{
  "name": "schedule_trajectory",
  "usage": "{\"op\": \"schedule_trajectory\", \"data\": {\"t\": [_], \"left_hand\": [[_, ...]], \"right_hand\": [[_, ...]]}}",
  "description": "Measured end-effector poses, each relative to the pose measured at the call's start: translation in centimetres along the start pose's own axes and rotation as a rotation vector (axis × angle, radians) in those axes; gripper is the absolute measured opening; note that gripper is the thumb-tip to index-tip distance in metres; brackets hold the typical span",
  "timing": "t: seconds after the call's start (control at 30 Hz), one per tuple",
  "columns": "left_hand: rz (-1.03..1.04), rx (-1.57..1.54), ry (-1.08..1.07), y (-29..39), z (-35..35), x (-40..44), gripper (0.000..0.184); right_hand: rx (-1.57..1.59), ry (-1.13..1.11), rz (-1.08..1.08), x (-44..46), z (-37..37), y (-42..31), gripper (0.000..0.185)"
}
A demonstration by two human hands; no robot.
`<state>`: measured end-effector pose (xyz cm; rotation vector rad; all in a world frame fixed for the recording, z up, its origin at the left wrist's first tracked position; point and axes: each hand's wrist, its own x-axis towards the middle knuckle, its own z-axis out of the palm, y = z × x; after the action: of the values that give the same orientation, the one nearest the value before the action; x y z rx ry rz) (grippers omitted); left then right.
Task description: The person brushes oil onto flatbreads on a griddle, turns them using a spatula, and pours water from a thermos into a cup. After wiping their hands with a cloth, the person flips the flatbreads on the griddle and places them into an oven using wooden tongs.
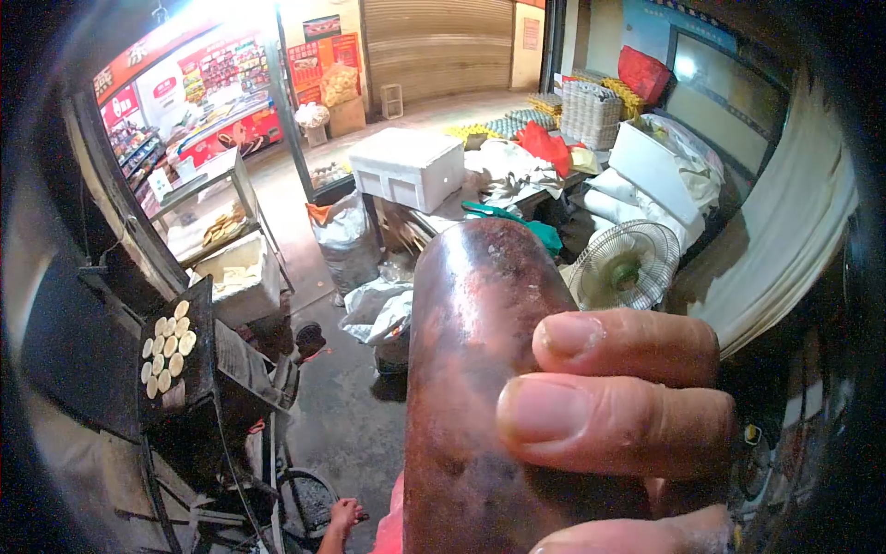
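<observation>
Very close to the camera, my right hand [637,420] comes in from the right with its fingers closed on the side of a thick, dark reddish-brown cylinder [471,369]. The cylinder has a glossy surface and a rounded far end. Its near end runs out of view at the bottom, and I cannot make out its exact kind. Low down beside pink cloth [392,522], my left hand [344,514] looks small, with curled fingers. Whatever they hold, if anything, is hidden. Round flat breads [168,351] lie on a dark griddle [198,323] at the left, apart from both hands.
A white foam box [406,166] stands on a table with cloths [508,166]. A fan [628,268] stands right of the cylinder, with stacked egg trays [591,115] behind. Sacks [346,235] sit on the floor. A wheel [309,503] is below the griddle.
</observation>
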<state>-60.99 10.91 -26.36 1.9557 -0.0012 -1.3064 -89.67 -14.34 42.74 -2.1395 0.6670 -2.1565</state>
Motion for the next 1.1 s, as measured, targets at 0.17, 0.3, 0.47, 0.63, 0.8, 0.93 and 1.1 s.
{"op": "schedule_trajectory", "data": {"t": [0.17,0.3,0.47,0.63,0.8,0.93,1.1], "left_hand": [[0.010,0.015,0.008,-0.5,0.0,-0.6,0.025],[-0.011,0.036,0.005,0.5,0.1,-1.4,0.025],[0.010,-0.035,-0.011,0.4,0.2,-1.0,0.024],[0.014,-0.044,-0.023,1.1,0.4,-0.8,0.022],[0.005,-0.029,0.003,1.5,0.5,-0.7,0.018],[-0.008,-0.109,-0.009,2.2,0.8,-1.3,0.016],[-0.007,-0.054,0.029,3.1,1.2,-2.1,0.015]], "right_hand": [[0.029,-0.320,-0.016,0.4,-3.3,1.7,0.049],[0.104,-0.151,-0.049,-0.2,-1.8,2.3,0.047],[0.175,-0.028,-0.152,-0.7,-0.5,3.7,0.044],[0.193,-0.060,-0.059,0.4,-1.3,1.1,0.041],[0.246,0.191,-0.201,0.7,1.5,1.6,0.033],[0.094,-0.023,0.019,0.7,-0.5,-0.1,0.035],[0.097,-0.069,-0.030,1.2,-0.4,0.2,0.036]]}}
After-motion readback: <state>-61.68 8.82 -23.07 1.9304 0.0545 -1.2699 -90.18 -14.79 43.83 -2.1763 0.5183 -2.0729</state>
